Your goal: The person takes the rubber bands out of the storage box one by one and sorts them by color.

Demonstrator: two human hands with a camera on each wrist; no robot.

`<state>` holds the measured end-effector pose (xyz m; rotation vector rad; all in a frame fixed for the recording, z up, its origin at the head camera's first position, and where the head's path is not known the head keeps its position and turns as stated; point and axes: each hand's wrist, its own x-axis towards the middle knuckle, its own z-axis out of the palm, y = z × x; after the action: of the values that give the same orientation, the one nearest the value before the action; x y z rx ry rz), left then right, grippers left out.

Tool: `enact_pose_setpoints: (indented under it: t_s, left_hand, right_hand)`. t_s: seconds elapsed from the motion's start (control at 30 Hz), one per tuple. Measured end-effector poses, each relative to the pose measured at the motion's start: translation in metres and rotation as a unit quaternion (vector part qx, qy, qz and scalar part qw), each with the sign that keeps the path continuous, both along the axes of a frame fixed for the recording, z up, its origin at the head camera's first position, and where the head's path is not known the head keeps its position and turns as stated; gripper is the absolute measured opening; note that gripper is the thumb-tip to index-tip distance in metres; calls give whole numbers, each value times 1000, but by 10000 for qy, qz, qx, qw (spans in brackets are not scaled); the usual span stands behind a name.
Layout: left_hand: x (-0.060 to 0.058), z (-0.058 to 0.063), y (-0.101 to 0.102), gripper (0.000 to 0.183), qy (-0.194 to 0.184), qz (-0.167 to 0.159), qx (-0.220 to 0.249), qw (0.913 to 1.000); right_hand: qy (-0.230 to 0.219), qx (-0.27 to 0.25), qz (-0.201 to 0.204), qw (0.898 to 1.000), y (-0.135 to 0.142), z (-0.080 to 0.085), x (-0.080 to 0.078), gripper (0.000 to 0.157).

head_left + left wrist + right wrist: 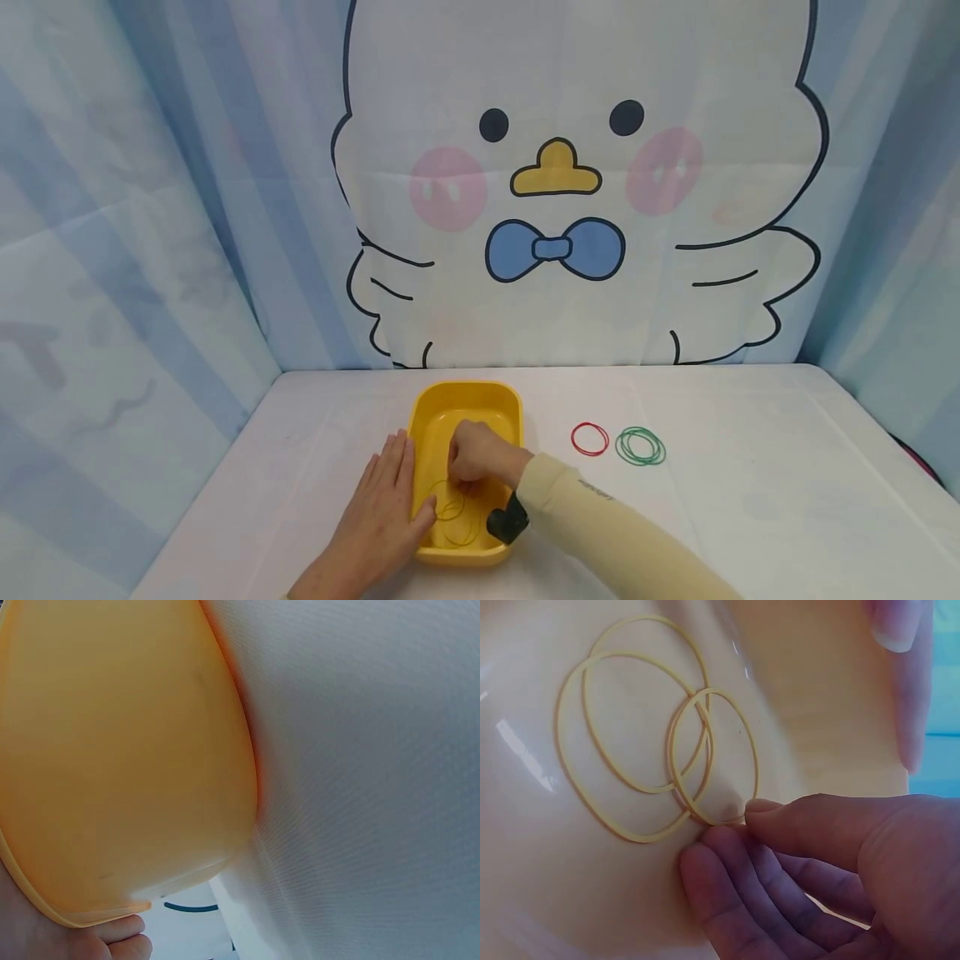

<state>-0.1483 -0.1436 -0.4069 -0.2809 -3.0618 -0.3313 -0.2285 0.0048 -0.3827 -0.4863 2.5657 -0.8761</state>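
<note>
Evidently, pinch-work inside a yellow plastic tray (480, 398)

From here: left hand (382, 508) braces the tray's left side, fingers straight. Right hand (483, 454) pinches one yellow rubber band (754, 754) near the tray floor; light fingertips should best clear the two overlapped bands (558, 735). All thin, roundish, nearly tray-coloured.

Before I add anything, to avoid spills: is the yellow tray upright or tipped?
Upright: the yellow tray sits on the white table, open side up, with yellow bands inside and the left hand against it.
</note>
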Motion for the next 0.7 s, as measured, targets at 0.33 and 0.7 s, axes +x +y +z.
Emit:
enact_pose_setpoints:
  t_s: [0.33, 0.7]
  left_hand:
    - [-1, 1, 0, 76, -92, 28, -32, 9999]
    - [-1, 1, 1, 76, -126, 42, -5, 9999]
  right_hand:
    - [377, 406, 66, 9984, -3, 0, 3, 18]
    - [525, 644, -9, 9965, -6, -1, 4, 18]
